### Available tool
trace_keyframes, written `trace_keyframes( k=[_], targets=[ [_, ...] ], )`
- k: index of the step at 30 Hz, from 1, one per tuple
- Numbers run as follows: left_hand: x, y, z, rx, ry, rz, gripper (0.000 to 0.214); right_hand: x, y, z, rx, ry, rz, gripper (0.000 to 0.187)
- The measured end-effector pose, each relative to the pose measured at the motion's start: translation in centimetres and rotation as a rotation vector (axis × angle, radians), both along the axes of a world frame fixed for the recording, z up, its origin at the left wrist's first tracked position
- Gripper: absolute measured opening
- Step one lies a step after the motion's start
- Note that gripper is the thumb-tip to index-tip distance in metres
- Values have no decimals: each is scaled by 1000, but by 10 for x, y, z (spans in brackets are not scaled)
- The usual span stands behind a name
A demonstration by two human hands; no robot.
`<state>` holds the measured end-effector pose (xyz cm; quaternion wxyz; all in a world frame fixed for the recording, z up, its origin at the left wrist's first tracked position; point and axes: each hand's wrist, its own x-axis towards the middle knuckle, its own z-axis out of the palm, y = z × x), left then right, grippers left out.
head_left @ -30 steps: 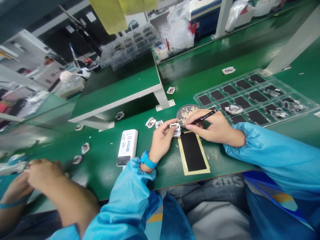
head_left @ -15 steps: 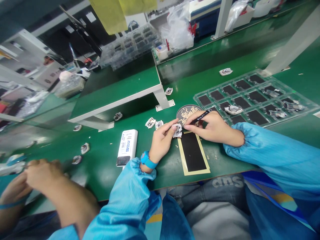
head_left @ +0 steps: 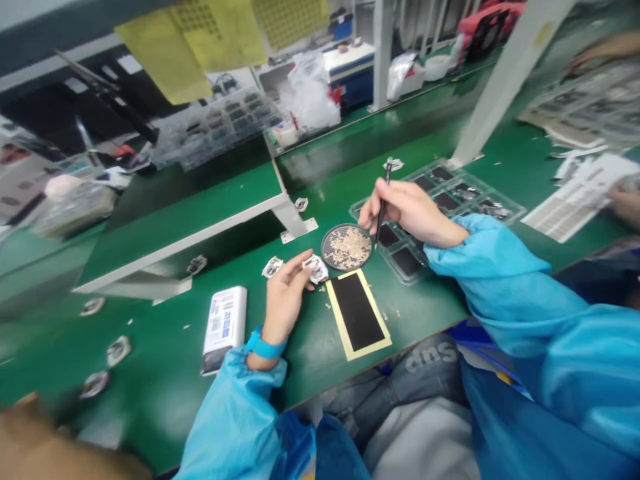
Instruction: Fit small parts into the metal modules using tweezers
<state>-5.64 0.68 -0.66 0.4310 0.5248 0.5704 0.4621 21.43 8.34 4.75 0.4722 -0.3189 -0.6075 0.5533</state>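
My left hand (head_left: 285, 297) pinches a small white and metal part (head_left: 316, 268) just above the green bench, left of a black mat with a yellow border (head_left: 359, 312). My right hand (head_left: 407, 210) is closed on a thin black tool (head_left: 384, 200), held nearly upright, its tip over the right rim of a round mesh dish (head_left: 347, 247) filled with tiny pale pieces. A second small part (head_left: 273, 267) lies beside my left fingers.
A clear tray with dark pockets (head_left: 440, 200) lies under and behind my right hand. A white box (head_left: 225, 325) rests left of my left wrist. Loose small parts (head_left: 119, 349) dot the bench on the left. A low white-edged shelf (head_left: 190, 213) stands behind. Another person's arm (head_left: 50, 447) shows bottom left.
My right hand has lifted away from the part and swung the tool upright over the dish. My left hand keeps the part. The camera has turned to the right.
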Motion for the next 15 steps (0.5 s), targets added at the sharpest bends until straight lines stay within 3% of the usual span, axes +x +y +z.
trace_keyframes(
  k=[3,5,7,11,15],
  targets=[
    [-2,3,1,-39,-109,-52,58,40,2,16,99,-116,-336,51],
    [-3,4,3,-48,-126,-77,65,75,1,21,203,-399,-497,49],
    [-2,4,4,-62,-109,-94,66,112,2,19,266,-772,-548,45],
    [0,5,5,-115,-58,-122,53,167,18,1,45,-1353,-590,30],
    [-2,10,2,-154,-33,-153,50,182,40,-16,-109,-1513,-624,28]
  ],
)
